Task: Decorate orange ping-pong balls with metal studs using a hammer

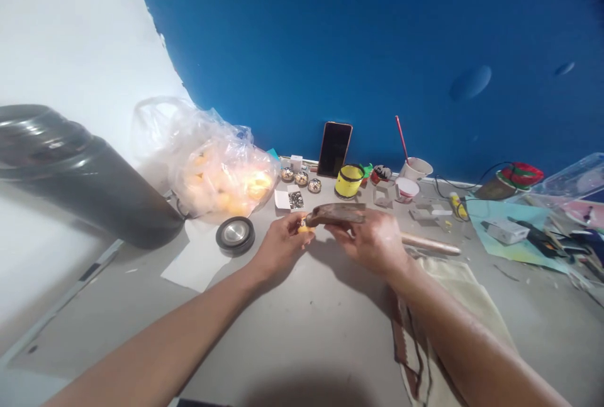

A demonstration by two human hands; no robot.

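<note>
My left hand pinches a small yellow-orange ball with shiny bits on its top, held over the table. My right hand is closed round a hammer near its head. The worn dark head points left and meets or nearly meets the ball; its wooden handle sticks out to the right behind the hand. Just beyond the ball lies an opened small white box with shiny metal tacks. Behind it sit several balls with a shiny metallic surface.
A clear bag of yellow-orange balls stands back left, near a big dark bottle and round lid. A phone, yellow container and paper cup line the wall. Cloth lies under my right forearm.
</note>
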